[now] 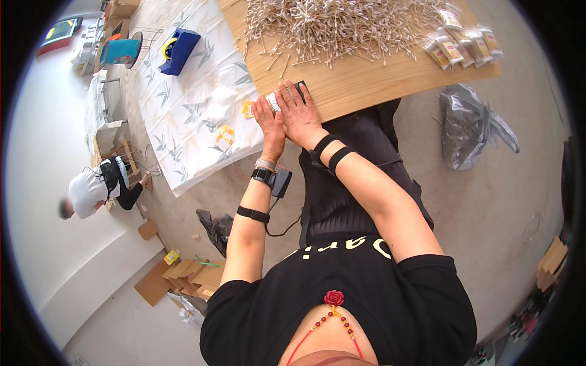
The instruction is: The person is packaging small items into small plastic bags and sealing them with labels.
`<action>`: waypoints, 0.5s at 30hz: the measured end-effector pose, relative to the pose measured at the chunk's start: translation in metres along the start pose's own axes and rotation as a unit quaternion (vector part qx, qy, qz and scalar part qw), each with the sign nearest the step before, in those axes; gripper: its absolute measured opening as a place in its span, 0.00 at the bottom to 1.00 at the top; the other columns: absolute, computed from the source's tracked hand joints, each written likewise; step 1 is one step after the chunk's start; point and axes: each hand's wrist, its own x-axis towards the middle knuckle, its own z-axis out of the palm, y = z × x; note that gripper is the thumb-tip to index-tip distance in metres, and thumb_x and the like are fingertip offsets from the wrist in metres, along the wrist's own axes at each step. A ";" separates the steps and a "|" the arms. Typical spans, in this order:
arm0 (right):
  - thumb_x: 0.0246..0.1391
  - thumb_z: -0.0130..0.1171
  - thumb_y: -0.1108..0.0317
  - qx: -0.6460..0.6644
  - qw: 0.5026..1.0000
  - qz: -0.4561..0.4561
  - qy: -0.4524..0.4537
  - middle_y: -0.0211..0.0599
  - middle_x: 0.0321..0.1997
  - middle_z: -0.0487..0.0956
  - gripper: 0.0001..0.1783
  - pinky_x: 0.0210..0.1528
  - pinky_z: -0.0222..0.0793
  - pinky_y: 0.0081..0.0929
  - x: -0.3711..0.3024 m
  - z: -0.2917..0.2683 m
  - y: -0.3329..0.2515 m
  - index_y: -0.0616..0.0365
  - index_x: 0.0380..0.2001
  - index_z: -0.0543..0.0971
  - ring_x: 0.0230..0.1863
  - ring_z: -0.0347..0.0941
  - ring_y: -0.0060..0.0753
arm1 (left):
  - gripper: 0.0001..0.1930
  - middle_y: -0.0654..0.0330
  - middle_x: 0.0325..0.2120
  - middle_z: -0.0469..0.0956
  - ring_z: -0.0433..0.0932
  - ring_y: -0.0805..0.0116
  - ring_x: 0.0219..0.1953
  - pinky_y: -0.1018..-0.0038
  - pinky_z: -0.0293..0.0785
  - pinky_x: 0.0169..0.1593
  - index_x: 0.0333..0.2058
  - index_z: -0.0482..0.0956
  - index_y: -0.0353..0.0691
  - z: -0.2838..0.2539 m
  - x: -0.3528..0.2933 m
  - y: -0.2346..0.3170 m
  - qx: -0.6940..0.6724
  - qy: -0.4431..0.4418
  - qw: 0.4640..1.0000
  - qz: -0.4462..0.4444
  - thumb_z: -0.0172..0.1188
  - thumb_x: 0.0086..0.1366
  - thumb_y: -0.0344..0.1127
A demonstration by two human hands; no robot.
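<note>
Near the centre of the frame, both hands press together at the near edge of the light wooden desk (366,85): the left hand (269,122) flat and upright against the end of a small clear packet of cotton swabs (274,101), the right hand (297,113) spread flat over it, fingers loosely open. In my judgement, the packet squares up best with even pressure and aligned ends. Beyond lies the loose heap of white cotton swabs (336,24), with filled clear packets (464,43) at upper right.

Swab pile (342,24) on board (366,82), filled packets (464,43) right, hands (287,113) at near edge

Small clear swab packet (274,100) at table edge
</note>
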 end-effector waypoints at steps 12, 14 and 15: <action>0.69 0.41 0.46 -0.020 1.000 0.000 0.014 0.41 0.84 0.46 0.40 0.81 0.14 0.54 0.002 -0.001 0.000 0.56 0.77 0.55 0.85 0.29 0.46 | 0.29 0.43 0.77 0.44 0.36 0.40 0.79 0.51 0.33 0.78 0.73 0.59 0.37 -0.006 0.001 0.009 0.029 0.045 0.999 -0.002 0.44 0.79 0.44; 0.68 0.42 0.40 0.024 1.000 -0.004 -0.002 0.41 0.84 0.46 0.44 0.81 0.13 0.53 0.000 -0.003 0.002 0.56 0.77 0.55 0.85 0.28 0.46 | 0.27 0.43 0.77 0.44 0.36 0.40 0.79 0.51 0.35 0.78 0.71 0.66 0.40 -0.007 0.002 0.009 0.033 0.073 0.997 -0.017 0.44 0.79 0.45; 0.68 0.42 0.40 0.021 1.000 -0.007 -0.002 0.41 0.84 0.46 0.44 0.81 0.13 0.53 0.000 -0.005 0.002 0.56 0.77 0.55 0.85 0.28 0.46 | 0.24 0.44 0.77 0.46 0.40 0.41 0.79 0.53 0.38 0.78 0.67 0.72 0.41 -0.009 0.003 0.007 0.024 0.096 0.995 -0.026 0.46 0.79 0.44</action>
